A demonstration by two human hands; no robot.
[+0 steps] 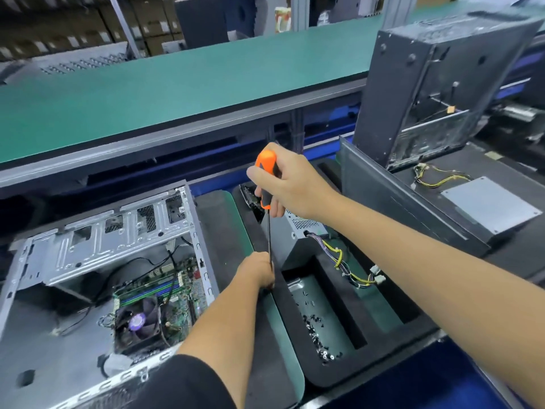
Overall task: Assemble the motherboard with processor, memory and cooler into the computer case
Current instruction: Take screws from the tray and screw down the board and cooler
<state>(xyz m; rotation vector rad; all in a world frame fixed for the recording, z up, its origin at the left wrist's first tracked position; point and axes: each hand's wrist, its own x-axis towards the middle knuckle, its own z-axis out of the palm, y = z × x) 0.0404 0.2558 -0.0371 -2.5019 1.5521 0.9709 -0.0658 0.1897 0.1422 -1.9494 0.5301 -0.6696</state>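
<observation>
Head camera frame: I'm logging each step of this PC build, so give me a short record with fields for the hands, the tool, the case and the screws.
right hand: grips the orange and black handle of the screwdriver, held upright
left hand: pinches the lower end of the shaft; the tip is hidden
computer case: lies open on its side at left
motherboard: inside the case, cooler on it
screws: loose in a recess of the foam tray, right of the left hand
</observation>
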